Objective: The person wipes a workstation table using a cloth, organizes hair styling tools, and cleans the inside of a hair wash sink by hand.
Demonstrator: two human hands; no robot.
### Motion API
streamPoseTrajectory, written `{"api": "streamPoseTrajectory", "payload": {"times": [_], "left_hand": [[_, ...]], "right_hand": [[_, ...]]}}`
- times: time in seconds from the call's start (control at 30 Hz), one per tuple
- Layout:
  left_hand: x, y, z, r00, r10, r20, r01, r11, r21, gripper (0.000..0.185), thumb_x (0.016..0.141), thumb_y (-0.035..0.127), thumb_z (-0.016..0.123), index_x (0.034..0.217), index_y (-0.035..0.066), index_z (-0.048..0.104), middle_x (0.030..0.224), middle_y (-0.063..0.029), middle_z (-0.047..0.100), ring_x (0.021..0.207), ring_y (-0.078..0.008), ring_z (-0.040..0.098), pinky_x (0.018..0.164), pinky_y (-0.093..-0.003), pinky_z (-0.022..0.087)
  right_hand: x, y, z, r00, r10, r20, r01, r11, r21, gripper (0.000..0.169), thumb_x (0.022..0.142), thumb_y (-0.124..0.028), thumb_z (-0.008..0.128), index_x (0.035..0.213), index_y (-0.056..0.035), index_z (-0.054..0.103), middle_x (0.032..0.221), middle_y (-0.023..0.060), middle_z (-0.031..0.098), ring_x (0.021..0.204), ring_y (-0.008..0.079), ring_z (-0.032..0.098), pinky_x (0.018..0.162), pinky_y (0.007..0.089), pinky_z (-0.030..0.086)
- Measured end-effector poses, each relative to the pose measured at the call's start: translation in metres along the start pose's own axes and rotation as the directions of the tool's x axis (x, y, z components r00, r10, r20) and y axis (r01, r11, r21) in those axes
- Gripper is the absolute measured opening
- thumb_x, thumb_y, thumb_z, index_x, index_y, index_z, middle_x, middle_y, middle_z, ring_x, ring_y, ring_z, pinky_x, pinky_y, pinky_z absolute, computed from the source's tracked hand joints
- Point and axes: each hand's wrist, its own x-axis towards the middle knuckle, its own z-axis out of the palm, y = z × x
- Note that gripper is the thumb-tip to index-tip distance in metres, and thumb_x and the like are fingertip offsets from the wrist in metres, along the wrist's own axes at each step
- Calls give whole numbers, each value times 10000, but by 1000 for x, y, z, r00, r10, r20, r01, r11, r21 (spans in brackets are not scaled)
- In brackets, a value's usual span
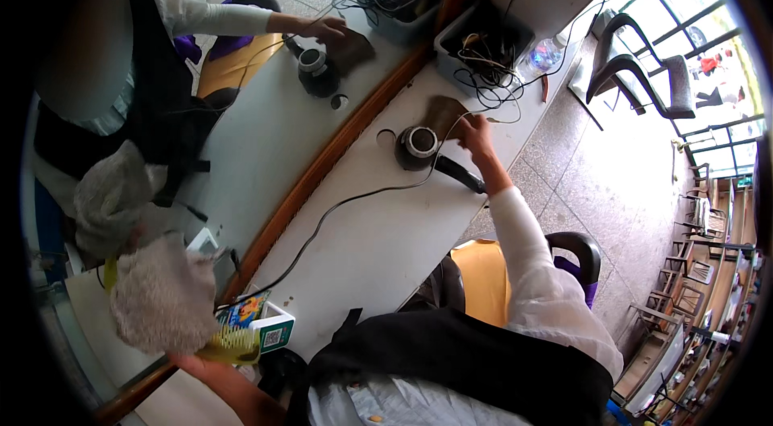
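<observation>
My left hand is at the lower left, holding a beige plush cloth up against the mirror; the cloth hides most of its fingers. Just beside the cloth are a yellow-green comb-like plastic item and a white stand bearing a printed code. My right hand reaches across the white counter, its fingers on the edge of a flat brown piece whose material I cannot tell. A black hair dryer with a silver ring lies right beside that piece, its handle pointing towards my forearm.
A wood-framed mirror runs along the counter's back. A grey bin full of tangled cables and a water bottle stand at the far end. A black cord crosses the counter. A yellow-seated chair sits below my right arm.
</observation>
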Motion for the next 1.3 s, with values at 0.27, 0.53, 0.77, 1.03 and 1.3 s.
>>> {"api": "streamPoseTrajectory", "payload": {"times": [0.27, 0.53, 0.77, 1.03, 1.3], "left_hand": [[6, -8, 27, 974, -208, -91, 193, 970, -151, 542, 867, 351, 469, 1278, 12, 365, 1270, -149, 417, 1153, -280, 424, 982, -406, 336], [7, -1, 75, 979, -204, 32, 206, 965, -160, 562, 867, 345, 470, 1299, 11, 338, 1293, -151, 400, 1177, -293, 404, 999, -425, 326], [-7, 8, 90, 975, -200, -97, 189, 975, -114, 579, 873, 380, 435, 1313, 21, 322, 1304, -156, 389, 1200, -298, 386, 1006, -430, 322], [-9, 19, 120, 934, -279, -223, 253, 958, -136, 560, 892, 356, 405, 1329, 23, 295, 1331, -160, 363, 1216, -316, 372, 1022, -443, 301], [-10, 28, 113, 901, -266, -344, 244, 964, -105, 552, 895, 344, 402, 1332, 24, 292, 1335, -163, 359, 1215, -328, 371, 1027, -453, 295]], "right_hand": [[64, 45, 55, 915, -390, -102, 301, 828, -472, 311, 777, -247, 639, 803, 42, 527, 615, 123, 560, 547, 226, 581, 454, 358, 454], [79, 33, 76, 905, -260, -337, 173, 948, -268, 355, 814, -279, 597, 860, 55, 487, 580, 106, 559, 390, 177, 525, 359, 300, 415], [-4, 23, -52, 978, 33, -204, -81, 969, -234, 424, 731, -320, 688, 935, 29, 564, 757, 118, 607, 556, 169, 585, 459, 291, 489], [-18, -1, -217, 750, -289, -595, 53, 923, -382, 336, 755, -277, 624, 812, 48, 566, 674, 115, 598, 528, 162, 576, 404, 277, 433], [75, 15, -134, 906, -38, -422, -65, 972, -227, 384, 735, -310, 648, 816, 59, 578, 567, 97, 577, 418, 173, 570, 386, 279, 442]]}}
